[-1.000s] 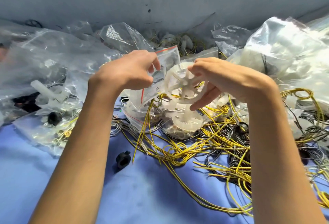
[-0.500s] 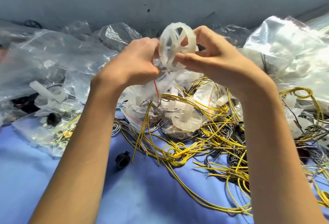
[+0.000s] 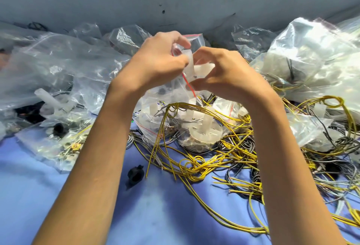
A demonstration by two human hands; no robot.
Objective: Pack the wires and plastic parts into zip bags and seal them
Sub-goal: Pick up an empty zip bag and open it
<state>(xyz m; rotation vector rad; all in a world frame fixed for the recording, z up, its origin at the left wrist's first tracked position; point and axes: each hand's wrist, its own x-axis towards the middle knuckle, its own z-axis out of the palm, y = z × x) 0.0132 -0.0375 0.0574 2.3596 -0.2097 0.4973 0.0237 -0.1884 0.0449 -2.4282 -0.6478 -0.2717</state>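
Observation:
My left hand pinches the red-striped mouth of a clear zip bag held up above the pile. My right hand grips a white plastic wheel part, which sits partly inside the bag's mouth. The bag hangs down between my wrists with dark and white pieces inside. Below it lie a tangle of yellow wires and another white wheel part inside a filled bag.
Filled and crumpled clear bags pile up on the left, back and right. A small black plastic part lies loose on the blue cloth. Grey and black wires spread at the right. A grey wall stands behind.
The white wheel part was raised high between both hands, then brought down into the mouth of the zip bag. My left hand now holds the bag's opening.

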